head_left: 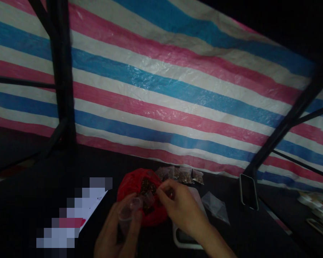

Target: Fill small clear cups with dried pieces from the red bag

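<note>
Red plastic bag (133, 186) with dark brown bits inside lies open on the dark table (43, 200), just behind both hands. Left hand (118, 233) is closed around a small clear plastic pouch (129, 209). Right hand (181, 206) pinches with its fingertips at the bag's mouth. Filled small clear packets (181, 174) lie in a row behind the bag, and a phone (249, 191) is at the right.

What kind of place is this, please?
Probably a makeshift tent or stall workspace, dimly lit: a striped tarp on dark poles forms the wall, and small filled packets lie beside a red bag on a dark table.
</note>
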`<control>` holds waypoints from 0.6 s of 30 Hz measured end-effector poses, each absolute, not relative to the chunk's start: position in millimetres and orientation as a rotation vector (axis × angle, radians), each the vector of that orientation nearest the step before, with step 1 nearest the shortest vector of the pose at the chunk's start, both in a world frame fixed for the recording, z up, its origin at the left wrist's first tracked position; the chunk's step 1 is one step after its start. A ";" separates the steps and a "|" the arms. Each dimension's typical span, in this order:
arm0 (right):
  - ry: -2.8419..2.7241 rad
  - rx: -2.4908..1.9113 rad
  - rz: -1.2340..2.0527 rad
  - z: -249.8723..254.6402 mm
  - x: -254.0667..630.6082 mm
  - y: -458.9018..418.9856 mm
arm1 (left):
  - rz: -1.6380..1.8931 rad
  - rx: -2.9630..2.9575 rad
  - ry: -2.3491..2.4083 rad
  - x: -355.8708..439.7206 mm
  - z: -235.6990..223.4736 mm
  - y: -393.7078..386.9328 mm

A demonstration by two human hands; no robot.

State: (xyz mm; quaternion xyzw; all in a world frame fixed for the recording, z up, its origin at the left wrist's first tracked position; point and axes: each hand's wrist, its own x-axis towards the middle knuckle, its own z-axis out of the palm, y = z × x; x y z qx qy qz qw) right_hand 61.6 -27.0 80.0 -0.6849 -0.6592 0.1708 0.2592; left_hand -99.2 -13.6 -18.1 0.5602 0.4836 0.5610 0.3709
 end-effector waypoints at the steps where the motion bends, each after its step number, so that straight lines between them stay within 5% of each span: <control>1: -1.850 -1.906 0.406 74.5 60.5 -16.7 | 1.427 1.367 1.329 -106.6 -13.9 -4.7; 11: -2.344 -1.991 0.092 59.5 53.8 11.5 | 1.051 1.593 1.460 -104.2 -20.5 30.8; 18: -2.446 -2.063 -0.077 66.5 49.7 14.7 | 1.188 1.276 1.251 -97.1 2.6 27.9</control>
